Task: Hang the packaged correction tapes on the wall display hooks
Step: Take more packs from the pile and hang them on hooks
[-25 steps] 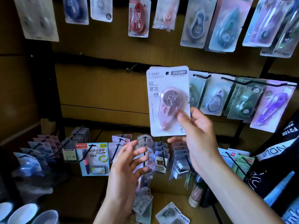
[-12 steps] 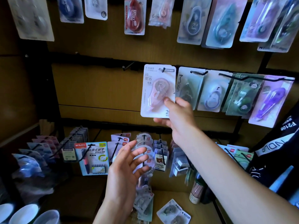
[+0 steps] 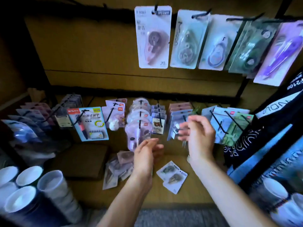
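A pink correction tape on a white card point(image 3: 153, 36) hangs from a black wall hook point(image 3: 155, 9) at the top middle, with nothing holding it. Both hands hover low over the shelf and are blurred. My left hand point(image 3: 146, 154) has relaxed fingers and holds nothing. My right hand point(image 3: 196, 136) is loosely curled and empty as well. A heap of loose packaged correction tapes point(image 3: 118, 169) lies on the shelf just left of my left wrist. Two more carded tapes point(image 3: 172, 176) lie between my forearms.
Other carded tapes point(image 3: 216, 45) fill the hooks to the right of the pink one. A lower row of hooks carries stationery packs point(image 3: 88, 123). White cups point(image 3: 29, 190) stand at the bottom left and a dark printed garment point(image 3: 262, 131) hangs at the right.
My right hand let go of the pink carded tape, which now hangs on the hook, and dropped to shelf height. The camera tilted downward.
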Tool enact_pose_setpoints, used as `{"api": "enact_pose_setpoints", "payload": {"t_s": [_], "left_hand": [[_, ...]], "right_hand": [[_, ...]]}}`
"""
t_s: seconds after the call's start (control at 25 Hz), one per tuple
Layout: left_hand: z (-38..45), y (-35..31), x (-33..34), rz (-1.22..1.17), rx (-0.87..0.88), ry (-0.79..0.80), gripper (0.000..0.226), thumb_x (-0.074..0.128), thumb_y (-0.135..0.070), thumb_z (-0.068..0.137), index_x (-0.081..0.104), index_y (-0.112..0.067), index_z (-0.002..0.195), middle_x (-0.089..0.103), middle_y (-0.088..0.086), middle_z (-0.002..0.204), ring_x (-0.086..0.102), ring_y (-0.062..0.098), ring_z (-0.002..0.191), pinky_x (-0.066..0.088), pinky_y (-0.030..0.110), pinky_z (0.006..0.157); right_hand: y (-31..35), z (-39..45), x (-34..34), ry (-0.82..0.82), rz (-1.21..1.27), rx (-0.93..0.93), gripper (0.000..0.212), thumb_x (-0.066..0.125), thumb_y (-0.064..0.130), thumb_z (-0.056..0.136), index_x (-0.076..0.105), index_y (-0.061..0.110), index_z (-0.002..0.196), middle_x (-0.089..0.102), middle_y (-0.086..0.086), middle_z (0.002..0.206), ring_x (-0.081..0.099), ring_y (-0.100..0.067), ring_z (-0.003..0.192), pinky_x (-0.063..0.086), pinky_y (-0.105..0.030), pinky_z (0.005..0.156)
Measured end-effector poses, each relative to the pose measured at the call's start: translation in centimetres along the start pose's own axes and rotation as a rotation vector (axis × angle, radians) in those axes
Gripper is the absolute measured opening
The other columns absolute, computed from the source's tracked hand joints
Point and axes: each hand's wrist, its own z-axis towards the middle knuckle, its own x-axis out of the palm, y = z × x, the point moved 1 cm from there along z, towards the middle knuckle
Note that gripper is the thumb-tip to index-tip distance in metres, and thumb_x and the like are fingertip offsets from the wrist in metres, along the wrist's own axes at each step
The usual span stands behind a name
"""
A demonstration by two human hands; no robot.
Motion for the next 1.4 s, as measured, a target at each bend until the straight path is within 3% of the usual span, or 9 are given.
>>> {"api": "enact_pose_setpoints", "payload": {"t_s": [0.28,0.4,0.6,0.76,0.92,1.04,1.2,1.32,1.4], "left_hand": [[6.3,14.7,-1.1,0.531,-0.148,-0.101,0.012,0.058,-0.011,0.088,0.069,-0.014,0.093,0.066,0.009,0.084,0.058,0.021,0.071,0.041,0.026,0.059],[8.9,18.7,-0.5,0.752,-0.197,-0.058,0.011,0.061,-0.013,0.086,0.066,-0.018,0.094,0.065,0.007,0.086,0.062,0.025,0.075,0.046,0.028,0.062],[15.5,25.4,3.5,1.009,-0.172,0.141,0.034,0.063,-0.027,0.081,0.064,-0.016,0.113,0.068,0.011,0.121,0.064,0.028,0.108,0.047,0.026,0.085],[20.0,28.3,6.7,1.351,-0.091,0.294,0.062,0.04,-0.041,0.083,0.052,-0.01,0.135,0.054,0.018,0.138,0.049,0.037,0.129,0.041,0.039,0.102],[22.4,31.7,6.6,1.625,-0.066,0.392,0.063,0.057,-0.023,0.086,0.037,-0.016,0.145,0.015,0.018,0.16,0.013,0.048,0.146,0.031,0.053,0.111],[21.5,33.6,6.3,1.66,-0.037,0.484,0.075,0.063,-0.027,0.086,0.027,-0.022,0.152,-0.007,0.013,0.165,0.004,0.047,0.149,0.032,0.054,0.113],[20.5,33.2,6.1,1.617,-0.016,0.5,0.074,0.061,-0.026,0.087,0.027,-0.018,0.153,0.01,0.017,0.164,0.04,0.045,0.135,0.037,0.045,0.108],[21.0,32.4,6.4,1.5,0.191,0.335,0.074,0.051,-0.02,0.085,0.023,-0.01,0.152,0.051,0.027,0.141,0.063,0.042,0.112,0.051,0.038,0.09],[21.5,31.9,6.2,1.349,-0.039,0.292,0.076,0.054,-0.017,0.09,0.016,-0.012,0.155,0.053,0.022,0.139,0.058,0.035,0.12,0.046,0.035,0.096]], "right_hand": [[-21.4,-0.3,-10.8,0.043,-0.671,0.505,0.017,0.063,0.012,0.085,0.062,0.023,0.072,0.074,-0.008,0.086,0.07,-0.031,0.073,0.06,-0.049,0.068],[-26.1,-0.1,-13.3,0.271,-0.864,0.602,0.01,0.061,0.014,0.084,0.063,0.023,0.09,0.071,-0.004,0.098,0.066,-0.027,0.089,0.053,-0.032,0.075],[-33.6,1.7,-14.9,0.515,-1.031,0.624,0.035,0.057,0.015,0.09,0.056,0.013,0.125,0.063,-0.01,0.125,0.061,-0.028,0.11,0.041,-0.028,0.073],[-37.0,2.3,-16.1,0.387,-0.912,0.711,0.029,0.062,0.017,0.089,0.06,0.017,0.119,0.066,-0.01,0.12,0.061,-0.025,0.105,0.047,-0.03,0.082],[-39.2,3.1,-17.2,0.157,-0.663,0.923,0.012,0.066,0.016,0.089,0.06,0.023,0.096,0.067,-0.012,0.112,0.064,-0.028,0.092,0.055,-0.038,0.071],[-39.1,4.2,-17.2,0.04,-0.268,1.153,0.018,0.055,0.017,0.099,0.054,0.012,0.116,0.059,-0.016,0.115,0.057,-0.034,0.103,0.052,-0.043,0.081],[-39.7,4.0,-16.9,-0.079,0.041,1.237,0.031,0.052,0.019,0.098,0.052,0.005,0.126,0.058,-0.016,0.125,0.055,-0.036,0.114,0.048,-0.047,0.094],[-41.1,3.7,-16.9,-0.165,0.001,1.276,0.036,0.058,0.021,0.095,0.055,0.003,0.126,0.061,-0.016,0.124,0.06,-0.032,0.099,0.052,-0.046,0.086],[-41.6,3.3,-16.7,-0.201,-0.044,1.274,0.032,0.062,0.02,0.094,0.058,0.002,0.121,0.064,-0.015,0.113,0.06,-0.027,0.08,0.052,-0.043,0.073]]}}
